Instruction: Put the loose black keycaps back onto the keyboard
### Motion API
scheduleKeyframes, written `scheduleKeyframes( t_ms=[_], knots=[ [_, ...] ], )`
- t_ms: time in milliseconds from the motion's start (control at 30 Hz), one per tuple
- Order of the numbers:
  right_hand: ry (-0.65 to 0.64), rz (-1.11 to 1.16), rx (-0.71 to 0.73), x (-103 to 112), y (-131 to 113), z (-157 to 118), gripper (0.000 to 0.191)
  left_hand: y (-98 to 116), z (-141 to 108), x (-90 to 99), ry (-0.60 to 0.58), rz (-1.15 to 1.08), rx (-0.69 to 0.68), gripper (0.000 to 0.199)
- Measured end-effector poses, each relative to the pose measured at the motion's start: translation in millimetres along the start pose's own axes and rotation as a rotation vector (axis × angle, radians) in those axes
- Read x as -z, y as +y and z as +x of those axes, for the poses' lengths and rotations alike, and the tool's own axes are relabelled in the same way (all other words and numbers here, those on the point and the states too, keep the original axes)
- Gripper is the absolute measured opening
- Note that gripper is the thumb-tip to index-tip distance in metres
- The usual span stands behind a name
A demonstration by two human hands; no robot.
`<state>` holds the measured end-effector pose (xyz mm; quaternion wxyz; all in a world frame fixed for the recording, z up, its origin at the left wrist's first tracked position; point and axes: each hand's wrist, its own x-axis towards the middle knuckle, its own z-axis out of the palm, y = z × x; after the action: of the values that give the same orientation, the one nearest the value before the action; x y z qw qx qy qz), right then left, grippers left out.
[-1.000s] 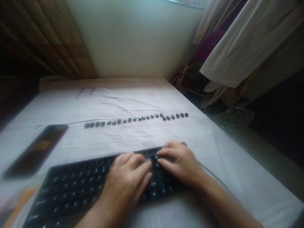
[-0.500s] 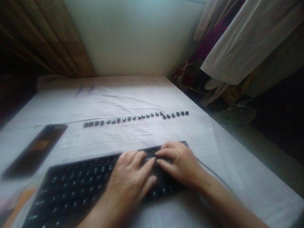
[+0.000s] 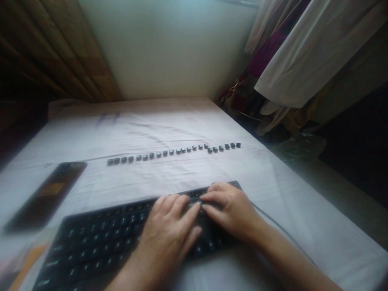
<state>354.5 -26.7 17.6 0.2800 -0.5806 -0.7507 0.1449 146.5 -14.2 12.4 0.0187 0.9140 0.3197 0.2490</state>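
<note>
Several loose keycaps (image 3: 165,153) lie beyond our black keyboard (image 3: 86,243) on white cloth (image 3: 287,182), our left hand (image 3: 163,228) loosely spread, our right hand (image 3: 235,208) bent, any pinch unclear, apparently working among keys, where steady fingertips seem needed next.

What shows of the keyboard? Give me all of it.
The keyboard is long, black and plastic-looking, with rows of dark keys whose pale markings are mostly too blurred to read. It lies on the pale cloth, slanting across the picture, its near left part cut off by the frame. The left hand rests over its middle and the right hand over its far right part, hiding many keys. A thin dark cable runs off beyond its right end.
</note>
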Motion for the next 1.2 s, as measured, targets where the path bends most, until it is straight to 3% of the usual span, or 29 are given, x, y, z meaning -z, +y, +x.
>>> scheduleKeyframes(
  t_ms=[500,933,1200],
  knots=[
    [-0.013,-0.028,0.024,-1,0,-1,0.015,-1,-2,-1.4,-0.017,-0.005,0.000,0.032],
    [0.033,-0.147,0.214,3,-2,-13,0.027,0,-1,-0.2,-0.017,0.007,0.007,0.032],
    [0.024,-0.192,0.229,3,-3,-14,0.026,0,-2,-0.9,-0.030,0.000,0.013,0.033]
  ],
)
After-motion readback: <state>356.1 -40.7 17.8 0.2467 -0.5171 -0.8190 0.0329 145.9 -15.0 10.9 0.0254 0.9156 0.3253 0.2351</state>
